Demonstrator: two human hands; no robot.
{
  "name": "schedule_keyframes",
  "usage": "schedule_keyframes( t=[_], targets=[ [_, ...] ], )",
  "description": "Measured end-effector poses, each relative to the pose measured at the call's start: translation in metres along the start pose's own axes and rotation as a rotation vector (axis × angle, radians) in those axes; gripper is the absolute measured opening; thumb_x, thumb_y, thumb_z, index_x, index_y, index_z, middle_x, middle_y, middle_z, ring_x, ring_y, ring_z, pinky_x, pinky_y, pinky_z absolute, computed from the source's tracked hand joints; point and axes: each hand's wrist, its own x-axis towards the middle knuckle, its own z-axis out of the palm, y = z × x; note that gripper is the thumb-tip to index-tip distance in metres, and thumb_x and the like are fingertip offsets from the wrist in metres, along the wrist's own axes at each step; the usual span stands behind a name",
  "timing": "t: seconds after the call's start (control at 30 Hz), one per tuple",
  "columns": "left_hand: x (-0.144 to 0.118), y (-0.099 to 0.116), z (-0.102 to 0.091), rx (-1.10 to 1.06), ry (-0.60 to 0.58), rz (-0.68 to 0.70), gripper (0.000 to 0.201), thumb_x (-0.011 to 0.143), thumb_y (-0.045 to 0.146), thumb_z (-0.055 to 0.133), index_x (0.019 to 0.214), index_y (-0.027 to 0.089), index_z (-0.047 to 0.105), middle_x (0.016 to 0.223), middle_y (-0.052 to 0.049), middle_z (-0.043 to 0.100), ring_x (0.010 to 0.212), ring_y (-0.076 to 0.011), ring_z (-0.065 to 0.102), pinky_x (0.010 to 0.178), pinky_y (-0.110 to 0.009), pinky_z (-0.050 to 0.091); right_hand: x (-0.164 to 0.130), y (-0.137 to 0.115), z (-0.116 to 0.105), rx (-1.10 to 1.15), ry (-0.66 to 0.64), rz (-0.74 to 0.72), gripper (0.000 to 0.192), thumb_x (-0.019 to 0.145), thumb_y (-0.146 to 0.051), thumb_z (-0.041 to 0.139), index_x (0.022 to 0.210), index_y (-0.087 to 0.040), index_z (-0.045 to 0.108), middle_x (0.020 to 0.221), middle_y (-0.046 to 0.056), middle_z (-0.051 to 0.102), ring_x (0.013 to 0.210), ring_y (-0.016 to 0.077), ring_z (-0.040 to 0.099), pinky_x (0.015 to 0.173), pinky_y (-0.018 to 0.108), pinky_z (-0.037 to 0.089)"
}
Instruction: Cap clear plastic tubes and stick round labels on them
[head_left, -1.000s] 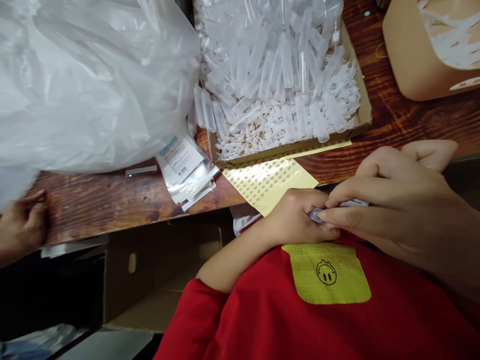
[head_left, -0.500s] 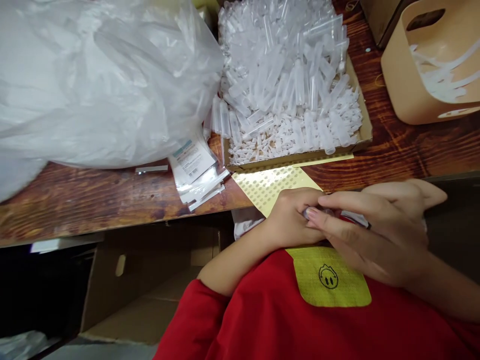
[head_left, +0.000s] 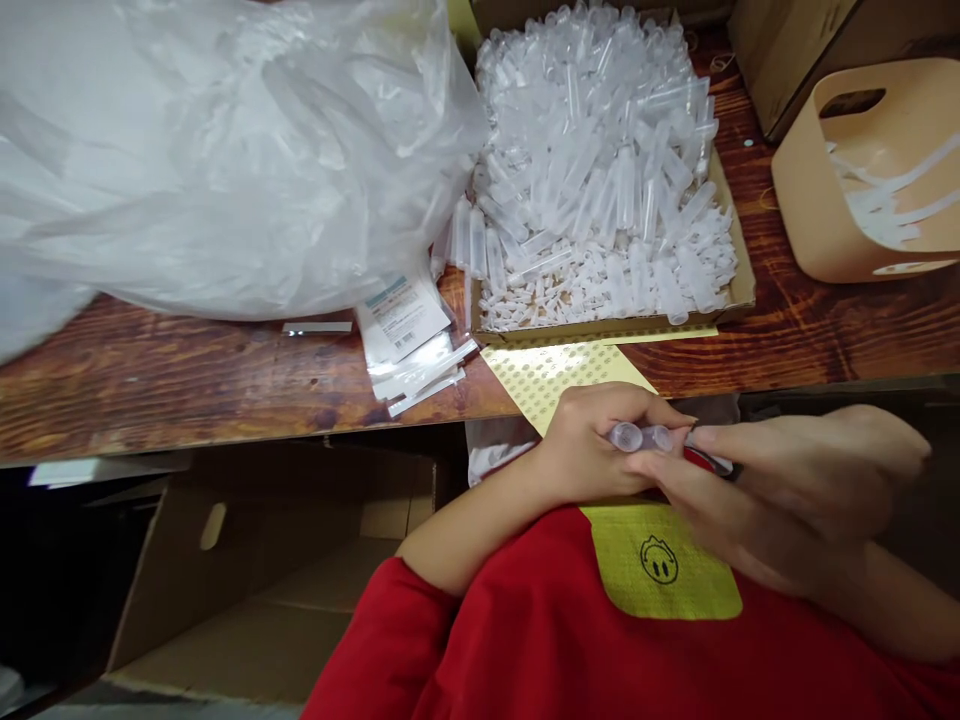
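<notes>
Tube (head_left: pixel 641 437), small and clear, sits pinched in your left hand (head_left: pixel 592 450) with your right hand (head_left: pixel 780 480) closing its grip on the other end, both held against your red shirt just below the bench (head_left: pixel 187 370) edge. Just beyond lies a yellow sticker sheet (head_left: pixel 559 372), then a cardboard tray (head_left: pixel 739 290) heaped with tubes, a plastic bag (head_left: pixel 225 150) to its left.

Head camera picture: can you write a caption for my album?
Both hands, left hand and right hand, hold a small clear tube near a cardboard box of tubes.
</notes>
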Motion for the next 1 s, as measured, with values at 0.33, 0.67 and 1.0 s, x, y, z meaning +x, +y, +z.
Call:
schedule_keyframes(
  t=[0.33, 0.67, 1.0],
  targets=[
    [-0.001, -0.001, -0.002, -0.245, 0.407, -0.149, 0.002, 0.084, 0.018, 0.078, 0.082, 0.018, 0.079, 0.077, -0.006, 0.08, 0.065, -0.014, 0.074, 0.056, -0.022, 0.059, 0.034, -0.007, 0.041, 0.662, 0.387, 0.27, 0.02, 0.093, -0.011, 0.065, 0.104, -0.025, 0.076, 0.099, 0.005, 0.069, 0.098, 0.0207, 0.065, 0.086, 0.036, 0.053],
    [0.001, -0.008, -0.001, 0.153, 0.509, 0.15, 0.015, 0.082, 0.01, 0.077, 0.091, 0.021, 0.079, 0.073, 0.0, 0.075, 0.056, -0.0098, 0.065, 0.055, -0.023, 0.054, 0.045, -0.009, 0.06, 0.738, 0.388, 0.255, 0.025, 0.095, -0.011, 0.068, 0.108, -0.03, 0.079, 0.101, 0.001, 0.075, 0.099, 0.017, 0.068, 0.089, 0.032, 0.055],
    [-0.002, -0.002, 0.002, 0.232, 0.513, 0.155, 0.016, 0.083, 0.011, 0.076, 0.094, 0.022, 0.078, 0.076, -0.001, 0.075, 0.06, -0.0126, 0.068, 0.058, -0.027, 0.057, 0.047, -0.016, 0.055, 0.622, 0.442, 0.224, 0.017, 0.089, -0.011, 0.073, 0.096, -0.025, 0.08, 0.091, 0.002, 0.076, 0.085, 0.0163, 0.07, 0.073, 0.029, 0.057]
  ],
)
